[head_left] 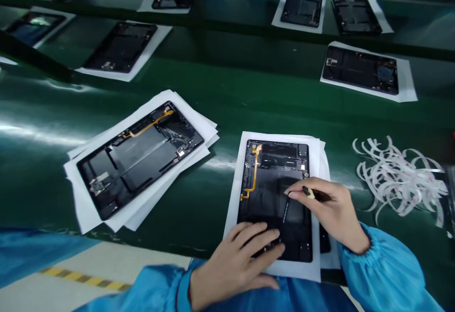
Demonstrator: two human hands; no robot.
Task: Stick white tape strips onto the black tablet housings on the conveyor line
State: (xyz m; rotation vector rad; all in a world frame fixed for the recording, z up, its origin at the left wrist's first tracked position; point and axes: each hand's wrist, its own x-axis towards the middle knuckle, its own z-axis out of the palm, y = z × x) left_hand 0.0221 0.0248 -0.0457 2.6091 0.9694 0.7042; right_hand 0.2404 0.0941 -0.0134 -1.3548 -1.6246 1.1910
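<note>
A black tablet housing (280, 184) with an orange flex cable (255, 170) lies on white paper at the table's front edge. My left hand (241, 260) rests palm down on its lower left part, fingers spread. Over the housing's right side, my right hand (327, 203) pinches the top of a thin black strip (286, 210), which hangs down across the middle of the housing. A short tool with a black tip and pale body (308, 192) is also tucked in the fingers of my right hand.
Left of centre, another housing (142, 156) lies on stacked paper. A tangled heap of white strips (403, 179) is at the right. Several more housings on paper, one at the right (362, 69), lie farther back on the green table (227, 99).
</note>
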